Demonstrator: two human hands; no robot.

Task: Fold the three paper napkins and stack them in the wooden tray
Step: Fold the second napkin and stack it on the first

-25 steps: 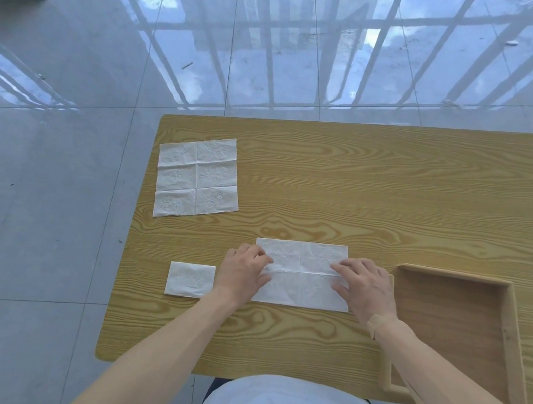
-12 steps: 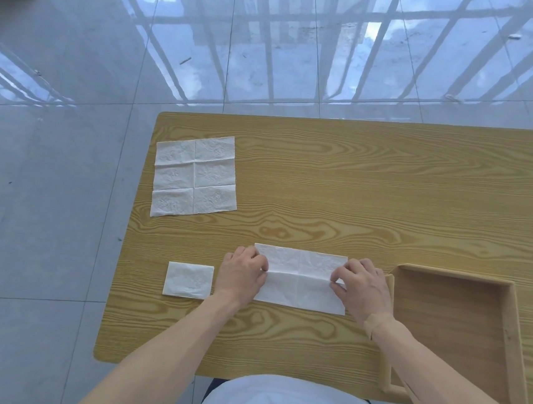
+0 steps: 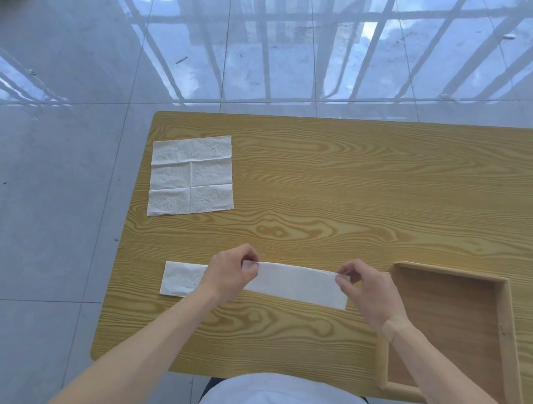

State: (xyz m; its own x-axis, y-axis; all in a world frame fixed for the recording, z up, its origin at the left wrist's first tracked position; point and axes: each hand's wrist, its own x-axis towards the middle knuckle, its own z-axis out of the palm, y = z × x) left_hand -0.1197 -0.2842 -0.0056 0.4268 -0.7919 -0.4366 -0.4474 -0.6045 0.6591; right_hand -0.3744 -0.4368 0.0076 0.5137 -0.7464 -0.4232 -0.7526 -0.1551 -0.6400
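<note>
The left hand point(image 3: 230, 275) and right hand point(image 3: 368, 293) each pinch an upper corner of a long napkin strip point(image 3: 296, 284), thumb and fingers pressed together on the paper, its far edge lifted while the near edge lies on the table point(image 3: 358, 184). A small folded napkin point(image 3: 181, 279) rests just left of the left hand (partly hidden by the wrist). An unfolded napkin point(image 3: 193, 175) lies flat near the far left corner. The wooden tray point(image 3: 507, 329) sits at the right, beside the right hand
</note>
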